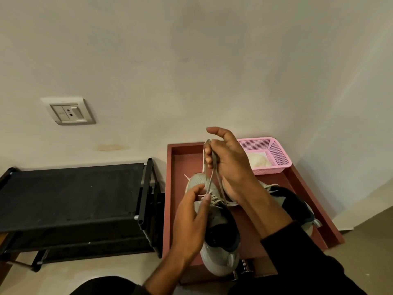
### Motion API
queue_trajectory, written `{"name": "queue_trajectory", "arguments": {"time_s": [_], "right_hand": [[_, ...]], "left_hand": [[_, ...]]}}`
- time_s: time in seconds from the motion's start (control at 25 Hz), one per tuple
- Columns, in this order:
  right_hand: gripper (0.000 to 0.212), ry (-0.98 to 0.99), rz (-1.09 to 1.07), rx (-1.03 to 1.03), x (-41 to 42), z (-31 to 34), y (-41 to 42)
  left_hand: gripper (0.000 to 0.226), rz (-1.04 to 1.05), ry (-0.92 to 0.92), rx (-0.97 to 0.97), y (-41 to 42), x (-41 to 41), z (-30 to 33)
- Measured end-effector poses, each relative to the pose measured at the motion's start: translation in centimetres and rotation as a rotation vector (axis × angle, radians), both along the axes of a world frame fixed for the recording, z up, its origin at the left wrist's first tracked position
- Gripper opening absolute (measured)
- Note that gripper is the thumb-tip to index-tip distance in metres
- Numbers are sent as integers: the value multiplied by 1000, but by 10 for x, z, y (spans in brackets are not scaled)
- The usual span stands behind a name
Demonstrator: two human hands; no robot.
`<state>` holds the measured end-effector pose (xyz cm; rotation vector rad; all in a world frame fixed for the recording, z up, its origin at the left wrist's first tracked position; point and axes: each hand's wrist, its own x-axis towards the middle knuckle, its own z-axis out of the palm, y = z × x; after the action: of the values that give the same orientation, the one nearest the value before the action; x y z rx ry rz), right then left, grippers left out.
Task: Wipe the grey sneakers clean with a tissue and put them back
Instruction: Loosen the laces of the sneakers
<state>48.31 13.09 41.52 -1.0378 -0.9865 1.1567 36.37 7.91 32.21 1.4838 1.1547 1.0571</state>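
The right hand grips the limp lace above the light, soft sneaker; the left hand pinches lace lower down. Hold the firm heel instead.

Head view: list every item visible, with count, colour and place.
grey sneakers: two, grey with dark lining, on the red-brown tray; the right one mostly hidden by the forearm
shoelace: one, grey, pulled up from the near sneaker
tray: one, red-brown, right of the rack
basket: one, pink mesh, at the tray's far right corner
tissue: white, in the basket
shoe rack: one, black, left
wall socket: one, grey, left wall
left hand: pinches a lace end
right hand: grips the raised lace
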Motion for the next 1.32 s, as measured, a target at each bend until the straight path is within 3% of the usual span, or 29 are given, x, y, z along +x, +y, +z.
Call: {"name": "queue_trajectory", "arguments": {"time_s": [0.08, 0.24, 0.32, 0.44, 0.52, 0.6, 0.68, 0.8, 1.0, 1.2, 1.28, 1.32], "right_hand": [[29, -140, -1, 16, -6, 11, 8], [21, -257, 10, 49, -5, 25, 13], [19, -314, -3, 53, 3, 26, 9], [16, -408, -253, 35, 16, 2, -7], [14, -366, -333, -33, 19, -31, -25], [16, -465, -306, -129, 21, -66, -46], [19, -692, -237, -205, 30, -94, -63], [38, -873, -31, -331, 39, -111, -71], [43, -1039, -9, -287, 37, -119, -69], [44, -1038, -4, -304, 39, -124, -67], [44, -1032, -11, -307, 38, -124, -68], [43, -1024, -14, -316, 38, -126, -67]], "left_hand": [[24, -138, -2, -1, 8, 11, 9], [51, -177, -106, 38, 37, 25, 42], [45, -187, -142, 44, 47, 26, 56], [36, -150, -242, 14, 56, 24, 78], [35, -115, -301, -14, 62, 17, 94], [35, -51, -359, -26, 68, 7, 109], [34, 46, -454, -36, 70, -6, 118], [33, 246, -555, -111, 65, -29, 102], [35, 383, -255, -435, 50, -55, 17], [29, 296, 640, -363, 52, -88, -33], [37, 361, 850, -351, 52, -97, -36], [42, 459, 838, -287, 50, -97, -34]]}}
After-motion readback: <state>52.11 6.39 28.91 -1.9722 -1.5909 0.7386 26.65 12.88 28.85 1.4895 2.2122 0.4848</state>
